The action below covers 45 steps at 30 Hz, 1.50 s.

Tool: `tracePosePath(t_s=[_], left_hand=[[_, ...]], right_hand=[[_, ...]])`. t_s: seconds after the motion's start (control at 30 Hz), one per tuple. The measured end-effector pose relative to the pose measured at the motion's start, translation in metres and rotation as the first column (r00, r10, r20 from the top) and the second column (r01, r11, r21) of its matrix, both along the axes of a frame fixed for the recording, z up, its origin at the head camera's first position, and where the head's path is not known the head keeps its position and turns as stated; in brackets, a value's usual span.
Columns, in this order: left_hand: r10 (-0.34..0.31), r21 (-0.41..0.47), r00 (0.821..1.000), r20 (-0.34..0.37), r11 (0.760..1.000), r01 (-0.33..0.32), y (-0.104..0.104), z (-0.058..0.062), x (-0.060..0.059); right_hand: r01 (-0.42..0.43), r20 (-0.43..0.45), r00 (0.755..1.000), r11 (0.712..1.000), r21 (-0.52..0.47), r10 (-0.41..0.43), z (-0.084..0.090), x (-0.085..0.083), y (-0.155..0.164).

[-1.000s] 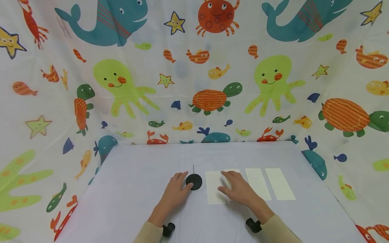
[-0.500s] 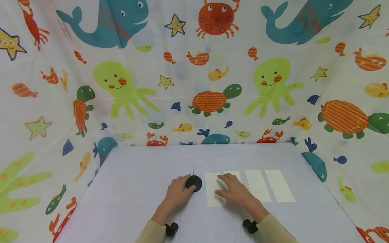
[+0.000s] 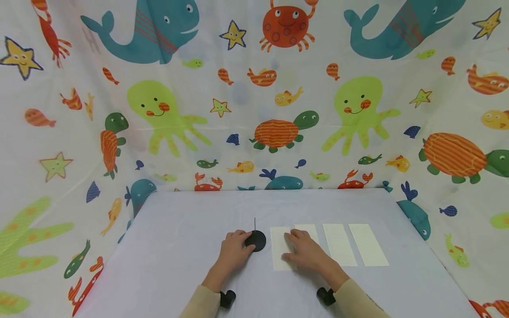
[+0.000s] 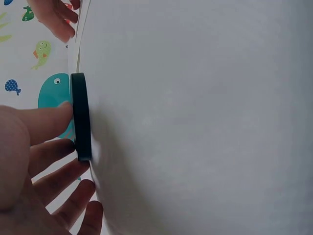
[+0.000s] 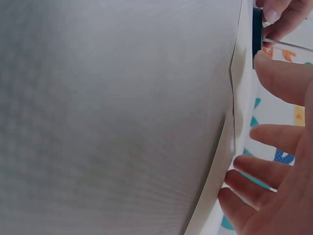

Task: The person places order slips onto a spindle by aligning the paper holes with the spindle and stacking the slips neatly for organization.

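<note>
A paper spike with a round black base and a thin upright rod stands on the white table. My left hand holds its base at the left, thumb at the front rim and fingers at the left and back; the thumb touches it in the left wrist view. To the right, a cream paper slip lies flat, with another slip beside it, partly hidden. Over these two is my right hand, fingers spread; in the right wrist view its lower fingertips appear to touch paper.
Two more cream slips, a middle one and a far-right one, lie side by side right of my right hand. A curtain printed with sea animals hangs behind and around the white table.
My left hand has moved slightly right, and its fingers have come against the spike's base. My right hand has shifted a little left and lower over the slips. The slips lie as before.
</note>
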State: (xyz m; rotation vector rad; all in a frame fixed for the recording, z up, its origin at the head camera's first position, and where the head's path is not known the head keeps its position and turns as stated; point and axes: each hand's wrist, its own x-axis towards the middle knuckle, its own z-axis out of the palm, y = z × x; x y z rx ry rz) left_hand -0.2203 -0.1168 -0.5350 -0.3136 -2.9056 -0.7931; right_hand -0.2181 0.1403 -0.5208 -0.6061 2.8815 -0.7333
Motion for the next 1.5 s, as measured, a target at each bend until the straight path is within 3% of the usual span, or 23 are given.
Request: tracePosePath(t_s=[0.27,1.5], left_hand=[[0.007,-0.018,1.0,-0.007,1.0,-0.007,0.002,-0.002,0.003],[0.05,-0.035,0.999,-0.018,0.998,-0.05,0.01,-0.006,0.016]], right_hand=[[-0.035,-0.011,0.999,0.995,0.091,0.036,-0.002,0.001,0.001],[-0.009,-0.039,0.999,0.991,0.133,0.014,-0.005,0.008,-0.001]])
